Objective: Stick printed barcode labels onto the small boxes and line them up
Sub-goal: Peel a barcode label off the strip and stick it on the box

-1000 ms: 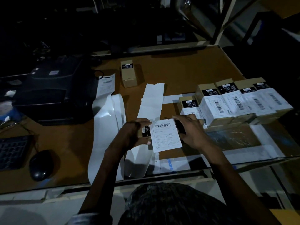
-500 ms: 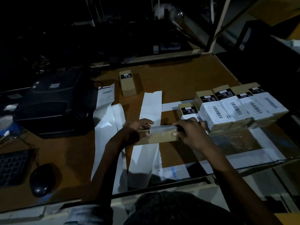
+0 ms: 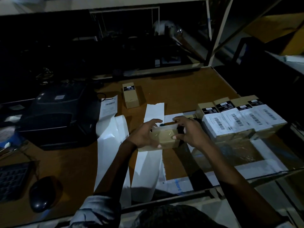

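Observation:
A small brown cardboard box is held just above the desk between both hands, its plain side toward me. My left hand grips its left end, thumb underneath. My right hand grips the right end, fingers curled over the top where the white label wraps the far side. To the right stands a row of several labelled boxes with barcode labels facing up. One unlabelled box lies alone farther back. A printed barcode label hangs out of the black label printer.
Long white strips of label backing paper trail across the brown desk toward its front edge. A keyboard and a black mouse lie at the near left. A metal shelf frame rises behind the desk.
The box has been turned over: its white barcode label faced me a second ago, now the plain brown side does. Both hands stayed on the box's ends. The camera tilted upward.

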The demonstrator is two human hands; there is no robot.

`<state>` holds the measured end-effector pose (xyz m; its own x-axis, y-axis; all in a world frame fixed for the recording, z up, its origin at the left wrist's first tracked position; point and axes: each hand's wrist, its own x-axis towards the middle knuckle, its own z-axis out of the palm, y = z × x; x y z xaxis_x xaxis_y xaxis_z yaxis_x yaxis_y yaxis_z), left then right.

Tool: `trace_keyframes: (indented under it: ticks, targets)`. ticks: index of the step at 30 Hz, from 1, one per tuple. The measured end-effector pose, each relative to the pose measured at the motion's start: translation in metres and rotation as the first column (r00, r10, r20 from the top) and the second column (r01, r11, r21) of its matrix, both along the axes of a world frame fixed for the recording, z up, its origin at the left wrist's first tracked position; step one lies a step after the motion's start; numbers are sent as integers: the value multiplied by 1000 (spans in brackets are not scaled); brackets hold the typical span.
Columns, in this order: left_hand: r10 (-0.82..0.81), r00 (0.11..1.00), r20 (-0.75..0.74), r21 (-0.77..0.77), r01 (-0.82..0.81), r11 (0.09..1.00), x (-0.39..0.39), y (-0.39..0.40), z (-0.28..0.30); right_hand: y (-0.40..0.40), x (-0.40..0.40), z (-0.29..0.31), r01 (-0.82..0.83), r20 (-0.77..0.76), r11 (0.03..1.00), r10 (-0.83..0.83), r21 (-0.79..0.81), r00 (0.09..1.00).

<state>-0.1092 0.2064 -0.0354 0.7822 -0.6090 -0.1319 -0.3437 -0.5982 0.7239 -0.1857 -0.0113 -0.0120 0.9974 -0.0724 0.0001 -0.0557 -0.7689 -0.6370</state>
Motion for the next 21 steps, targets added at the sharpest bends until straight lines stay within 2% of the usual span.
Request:
trace_keyframes:
  ticks: [3, 12, 21]
  targets:
    - [4, 1000, 21, -1, -4, 1000, 4, 2, 2, -2, 7, 9, -36, -18, 998, 37, 42, 999]
    - [-21, 997, 76, 59, 16, 998, 7, -5, 10, 16, 27, 38, -235, -250, 955, 187, -179, 950]
    - [-57, 988, 143, 174, 31, 984, 8, -9, 13, 27, 30, 33, -306, -263, 896, 225, -323, 938]
